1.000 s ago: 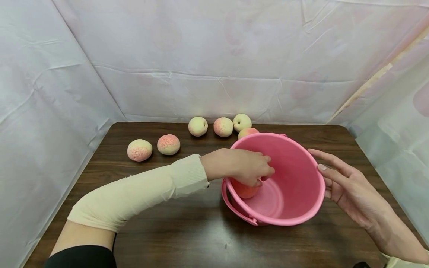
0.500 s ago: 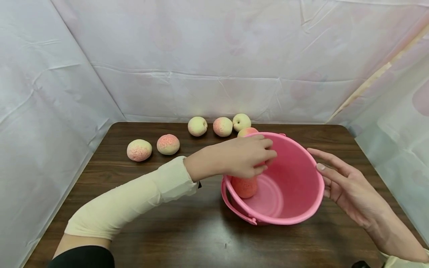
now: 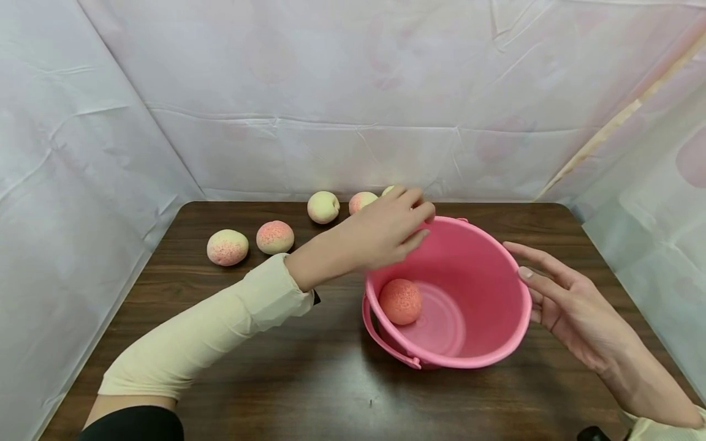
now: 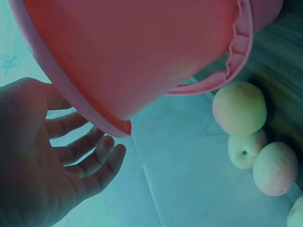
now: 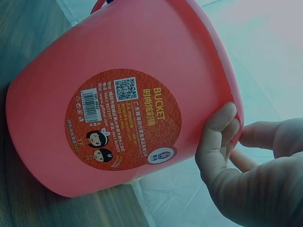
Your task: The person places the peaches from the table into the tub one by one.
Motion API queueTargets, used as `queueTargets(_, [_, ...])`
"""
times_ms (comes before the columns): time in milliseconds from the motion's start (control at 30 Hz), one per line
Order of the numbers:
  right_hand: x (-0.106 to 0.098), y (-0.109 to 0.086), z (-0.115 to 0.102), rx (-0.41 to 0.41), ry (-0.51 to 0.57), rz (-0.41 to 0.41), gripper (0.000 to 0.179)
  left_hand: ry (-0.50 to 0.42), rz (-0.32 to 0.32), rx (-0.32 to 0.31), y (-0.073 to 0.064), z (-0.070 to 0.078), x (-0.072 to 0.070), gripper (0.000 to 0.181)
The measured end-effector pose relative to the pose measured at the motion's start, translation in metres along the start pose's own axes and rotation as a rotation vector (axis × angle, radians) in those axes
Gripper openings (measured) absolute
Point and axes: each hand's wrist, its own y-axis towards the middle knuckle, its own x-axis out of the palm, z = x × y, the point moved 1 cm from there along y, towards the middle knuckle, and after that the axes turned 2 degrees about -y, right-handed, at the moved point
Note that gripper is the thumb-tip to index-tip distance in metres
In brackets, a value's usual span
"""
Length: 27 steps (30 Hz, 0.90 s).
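A pink bucket stands on the table, its mouth facing the head camera. Inside, against its left wall, lies one reddish peach. My left hand is over the bucket's far-left rim, fingers loosely bent and holding nothing. In the left wrist view its fingers spread beside the rim. My right hand holds the bucket's right rim. The right wrist view shows fingers against the outer wall, near a round label, with a fingertip at the rim's edge.
Two peaches lie on the left of the dark wooden table. More peaches line the back edge, some partly hidden by my left hand. The bucket's handle hangs at its left side. White sheeting surrounds the table.
My left hand has risen out of the bucket and moved up and left to the far rim, uncovering the peach inside. My right hand stays at the right rim.
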Motion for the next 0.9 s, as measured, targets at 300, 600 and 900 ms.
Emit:
queueTargets(300, [0.0, 0.0, 0.0, 0.0, -0.002, 0.005, 0.053, -0.041, 0.051, -0.118, -0.005, -0.019, 0.001, 0.031])
queueTargets(600, [0.0, -0.001, 0.0, 0.001, -0.005, 0.005, 0.053, 0.045, 0.064, -0.19, -0.005, -0.043, 0.006, 0.034])
queueTargets(900, [0.0, -0.003, -0.001, -0.004, -0.004, 0.002, 0.053, 0.035, 0.033, -0.289, -0.006, -0.082, 0.021, 0.034])
